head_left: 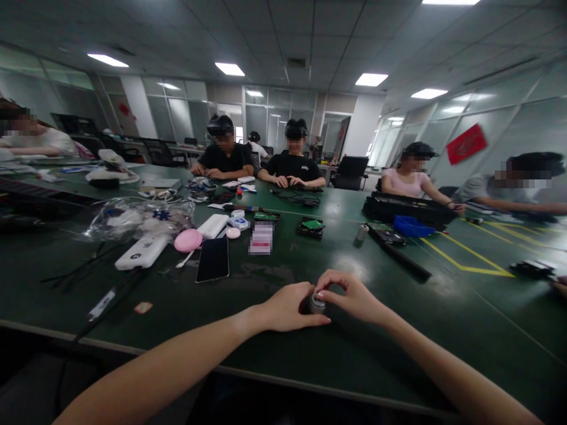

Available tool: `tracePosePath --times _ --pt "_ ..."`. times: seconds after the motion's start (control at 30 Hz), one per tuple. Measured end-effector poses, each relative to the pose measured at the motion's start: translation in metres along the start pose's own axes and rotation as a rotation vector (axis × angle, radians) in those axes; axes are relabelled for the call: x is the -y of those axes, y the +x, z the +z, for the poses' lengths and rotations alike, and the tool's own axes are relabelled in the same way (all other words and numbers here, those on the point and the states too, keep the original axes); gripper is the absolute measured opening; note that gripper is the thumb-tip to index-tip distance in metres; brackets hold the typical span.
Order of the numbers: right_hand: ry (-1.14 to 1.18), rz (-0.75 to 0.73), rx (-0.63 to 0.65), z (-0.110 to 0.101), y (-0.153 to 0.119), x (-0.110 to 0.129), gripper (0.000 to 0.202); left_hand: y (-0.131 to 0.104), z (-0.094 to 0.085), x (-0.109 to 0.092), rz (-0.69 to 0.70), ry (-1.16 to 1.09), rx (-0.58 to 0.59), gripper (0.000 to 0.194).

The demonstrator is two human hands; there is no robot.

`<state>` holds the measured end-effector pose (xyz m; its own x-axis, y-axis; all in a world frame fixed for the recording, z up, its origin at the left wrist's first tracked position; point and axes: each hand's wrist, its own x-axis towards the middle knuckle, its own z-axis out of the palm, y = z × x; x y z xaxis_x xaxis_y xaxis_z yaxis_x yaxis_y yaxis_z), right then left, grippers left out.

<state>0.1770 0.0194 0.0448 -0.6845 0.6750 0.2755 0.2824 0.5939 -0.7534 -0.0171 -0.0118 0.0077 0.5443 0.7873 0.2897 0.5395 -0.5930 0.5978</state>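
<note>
A small grey metal cylinder (317,306) stands upright on the green table before me. My left hand (287,308) curls around its left side, with the fingers behind and the thumb stretched along the front. From the right, my right hand (349,293) has its thumb and index finger pinched at the cylinder's top rim. Whether a separate small part sits between those fingertips is too small to tell. A similar silver cylinder (362,232) stands farther back on the right, beside a long black bar (405,255).
Left of my hands lie a black-screened phone (213,260), a white power bank (142,252) with a cable, a pink round case (188,240) and plastic bags (137,218). Ahead are green circuit boards (310,226); a blue tray (413,226) is at right. Several people sit around the table.
</note>
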Motion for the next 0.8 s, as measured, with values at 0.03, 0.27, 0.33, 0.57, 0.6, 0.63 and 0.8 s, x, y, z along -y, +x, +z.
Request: tracePosePath --times 0.03,0.27,0.33,0.57,0.6,0.63,0.8 --pt "0.001 0.003 0.005 -0.001 0.0 0.0 0.014 0.0 0.0 0.0 -0.007 -0.006 0.0 0.045" --pt "-0.016 -0.013 0.016 -0.003 -0.003 0.01 0.011 0.001 -0.002 -0.002 -0.04 -0.069 0.004 0.039" --pt "-0.018 -0.009 0.002 -0.003 -0.003 0.009 0.012 0.002 -0.002 -0.002 -0.042 -0.062 0.015 0.039" --pt "-0.053 -0.02 -0.03 0.0 -0.006 -0.001 0.018 0.002 0.001 0.0 -0.023 -0.034 0.012 0.039" --pt "-0.067 -0.028 -0.037 0.0 -0.007 -0.001 0.018 0.002 0.002 0.001 -0.022 -0.026 0.008 0.039" --pt "-0.082 -0.036 -0.041 0.001 -0.008 0.0 0.019 0.001 0.002 0.001 -0.017 -0.021 0.006 0.039" --pt "-0.11 -0.09 -0.052 0.002 -0.01 0.003 0.02 0.001 0.004 0.001 -0.009 -0.031 0.006 0.04"
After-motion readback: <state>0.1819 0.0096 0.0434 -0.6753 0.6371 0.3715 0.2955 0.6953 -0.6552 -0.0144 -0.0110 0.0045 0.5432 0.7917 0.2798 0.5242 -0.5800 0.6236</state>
